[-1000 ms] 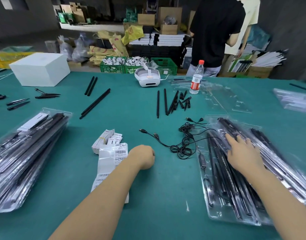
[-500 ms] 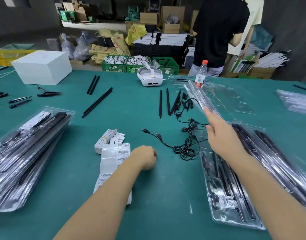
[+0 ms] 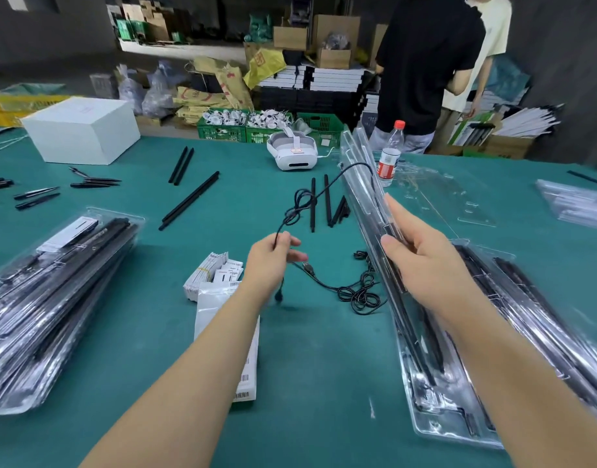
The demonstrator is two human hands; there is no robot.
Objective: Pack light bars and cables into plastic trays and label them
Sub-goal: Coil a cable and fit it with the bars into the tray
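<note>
My right hand (image 3: 422, 261) grips a clear plastic tray (image 3: 361, 170) by its edge, tilted up on its side over the table. My left hand (image 3: 273, 261) pinches a black cable (image 3: 310, 197) that is lifted off the table and runs up to the raised tray. More tangled black cables (image 3: 358, 292) lie between my hands. Loose black light bars (image 3: 327, 204) lie beyond them. Barcode label sheets (image 3: 223, 298) and a bundle of small white labels (image 3: 212, 271) sit under my left forearm. A filled tray (image 3: 439, 400) lies below my right arm.
A stack of packed trays (image 3: 54, 292) lies at the left and another (image 3: 543, 319) at the right. A white box (image 3: 81, 130), a white headset (image 3: 292, 152), a water bottle (image 3: 390, 153) and empty trays (image 3: 459, 197) stand farther back. Two people (image 3: 425, 62) stand behind the green table (image 3: 324, 383).
My right hand lifted a clear tray off the right stack and tilted it up. My left hand left its fist on the table and picked up a black cable.
</note>
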